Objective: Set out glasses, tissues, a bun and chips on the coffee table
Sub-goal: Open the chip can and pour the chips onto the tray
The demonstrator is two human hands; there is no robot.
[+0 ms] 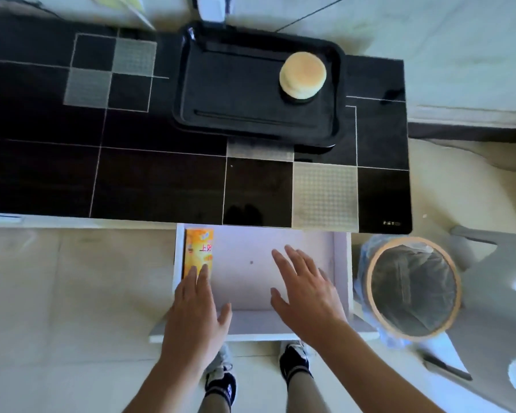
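A yellow-orange chips packet [199, 251] lies flat inside the open white drawer [341, 263], against the drawer's left wall. The left hand [195, 311] reaches into the drawer with its fingers straight, and the fingertips [203, 271] lie on the near end of the packet. They are not curled round it. The right hand [306, 290] is over the drawer's bare floor, to the right of the packet, with fingers spread wide and holding nothing.

The drawer sticks out from under the black coffee table [161, 186]. Past the drawer, on the table top, sits a black tray [221, 93], and a round pale bun [303, 75] rests in the tray's far right part. Right of the drawer, on the floor, stands a round bin [411, 289] with a plastic liner. Two dark shoes [294, 360] show below the drawer's front.
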